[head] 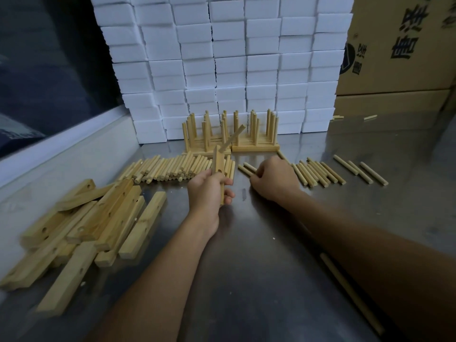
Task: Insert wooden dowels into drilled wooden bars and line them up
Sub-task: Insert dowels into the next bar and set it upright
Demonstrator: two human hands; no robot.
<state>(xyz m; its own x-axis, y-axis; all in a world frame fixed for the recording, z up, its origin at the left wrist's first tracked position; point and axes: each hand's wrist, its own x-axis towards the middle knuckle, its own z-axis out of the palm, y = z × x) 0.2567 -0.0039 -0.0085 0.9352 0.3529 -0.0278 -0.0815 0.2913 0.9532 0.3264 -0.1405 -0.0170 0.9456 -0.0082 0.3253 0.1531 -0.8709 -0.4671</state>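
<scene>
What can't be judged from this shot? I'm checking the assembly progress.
- Right hand: its curled fingers hide whether it holds a dowel.
- Bar in the left hand: the grip covers its lower holes.
- Finished racks: too crowded to count.
- Bar pile: blurred and cut by the left edge.

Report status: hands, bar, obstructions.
Left hand grips drilled bar, one dowel seated. Right hand curled on loose dowels. Nothing in the way.

Steel table [259, 243] — drilled bars [98, 218] left, loose dowels [172, 169] mid/right, finished assys [232, 139] at back
</scene>
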